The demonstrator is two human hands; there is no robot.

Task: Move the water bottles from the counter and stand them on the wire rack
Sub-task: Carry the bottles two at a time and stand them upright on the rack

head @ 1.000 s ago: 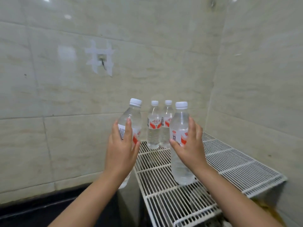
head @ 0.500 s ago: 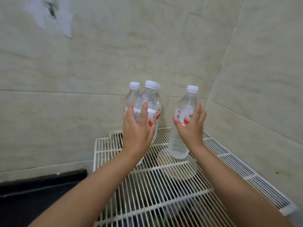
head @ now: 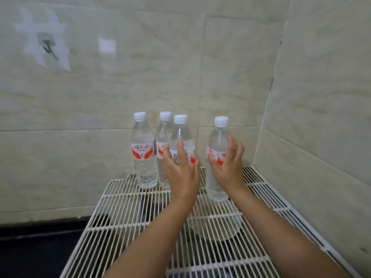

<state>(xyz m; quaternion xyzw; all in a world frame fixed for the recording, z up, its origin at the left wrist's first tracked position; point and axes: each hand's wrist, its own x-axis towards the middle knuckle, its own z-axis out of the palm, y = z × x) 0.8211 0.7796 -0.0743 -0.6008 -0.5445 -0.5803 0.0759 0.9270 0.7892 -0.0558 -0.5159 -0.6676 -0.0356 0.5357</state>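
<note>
Four clear plastic water bottles stand upright at the far end of the white wire rack (head: 128, 215), close to the tiled wall (head: 100, 109): the far-left bottle (head: 143, 155) and the second bottle (head: 163, 137) side by side, the third bottle (head: 181, 135) just in front of them, and the right bottle (head: 217, 137) set apart nearer the corner. Each has a white screw cap, a ribbed thin-walled body and a glossy red-and-white label band around the middle. They look full, so I judge them moderately heavy for their size, stiff enough while capped but liable to dent under a hard squeeze, and smooth enough to slip. The labelled waist is the natural place to grip. The left hand (head: 180, 173) lies against the third bottle with fingers spread and loosely curved, and the right hand (head: 228, 167) cups the right bottle with fingers half open; neither looks firmly clamped, as if letting go. Thin parallel bars give narrow footing, so a bottle base could rock between wires. Below the rack a pale round vessel (head: 214, 225) shows through, and a dark table (head: 36, 249) edge lies near left.
</note>
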